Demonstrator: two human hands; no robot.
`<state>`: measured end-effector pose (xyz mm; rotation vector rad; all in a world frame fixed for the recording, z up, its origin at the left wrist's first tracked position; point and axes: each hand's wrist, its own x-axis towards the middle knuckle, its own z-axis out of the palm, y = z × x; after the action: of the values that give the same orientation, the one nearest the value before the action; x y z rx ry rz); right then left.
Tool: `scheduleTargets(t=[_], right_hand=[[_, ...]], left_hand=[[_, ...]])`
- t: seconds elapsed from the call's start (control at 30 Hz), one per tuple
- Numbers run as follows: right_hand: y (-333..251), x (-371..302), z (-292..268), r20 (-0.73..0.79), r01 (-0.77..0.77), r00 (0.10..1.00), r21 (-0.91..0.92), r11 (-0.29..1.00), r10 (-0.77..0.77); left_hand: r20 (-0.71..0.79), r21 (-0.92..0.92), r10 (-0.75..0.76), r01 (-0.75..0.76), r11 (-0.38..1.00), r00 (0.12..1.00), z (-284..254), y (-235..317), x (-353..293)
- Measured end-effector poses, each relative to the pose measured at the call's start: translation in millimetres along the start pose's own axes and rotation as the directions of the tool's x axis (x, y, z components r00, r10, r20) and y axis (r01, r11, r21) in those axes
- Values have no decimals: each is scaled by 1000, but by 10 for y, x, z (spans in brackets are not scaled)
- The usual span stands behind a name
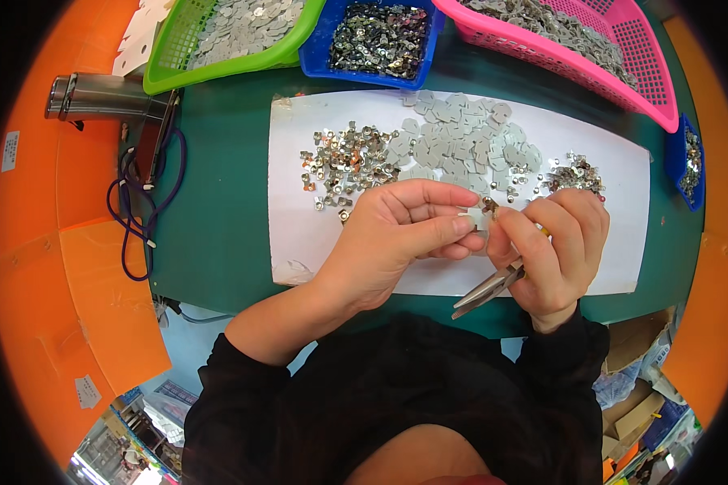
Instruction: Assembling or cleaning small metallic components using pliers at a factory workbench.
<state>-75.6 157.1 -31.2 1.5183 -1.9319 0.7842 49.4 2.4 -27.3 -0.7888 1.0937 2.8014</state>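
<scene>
My left hand [404,230] pinches a small flat pale grey plate [480,220] between thumb and forefinger. At the fingertips of my right hand [560,246] is a small brassy metal clip [489,205], up against the plate's right edge; whether it is seated on the plate I cannot tell. Tucked in the same right hand are pliers [492,291], their jaws pointing down and left. Beyond my hands lie a heap of grey plates [461,137], a spread of shiny metal clips [352,158] to the left and a smaller pile of metal parts [574,175] to the right.
The piles lie on a white sheet [315,234] over a green table [210,234]. Along the far side stand a green basket [218,79], a blue bin [364,74] and a pink basket [542,65]. A metal cylinder [101,97] and a dark cord [178,174] sit left; a small blue tray [678,174] is right.
</scene>
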Motion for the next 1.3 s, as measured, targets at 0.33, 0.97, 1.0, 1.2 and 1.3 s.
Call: scheduleTargets(t=[0.33, 0.97, 1.0, 1.2, 1.3], right_hand=[[-2, 1, 24, 64, -211, 977, 243, 947, 202], [-222, 126, 151, 356, -675, 722, 551, 491, 594], [-228, 122, 144, 355, -681, 715, 546, 487, 602], [-231, 138, 119, 377, -712, 666, 578, 398, 643], [-214, 122, 123, 349, -685, 703, 565, 460, 620]], left_hand=[[-23, 195, 220, -211, 958, 975, -45, -96, 30], [331, 845, 799, -535, -15, 502, -1, -250, 64], [255, 819, 789, -559, 131, 559, 12, -258, 69], [171, 761, 771, -580, 293, 613, 21, -277, 78], [181, 767, 773, -579, 277, 608, -6, -290, 79]])
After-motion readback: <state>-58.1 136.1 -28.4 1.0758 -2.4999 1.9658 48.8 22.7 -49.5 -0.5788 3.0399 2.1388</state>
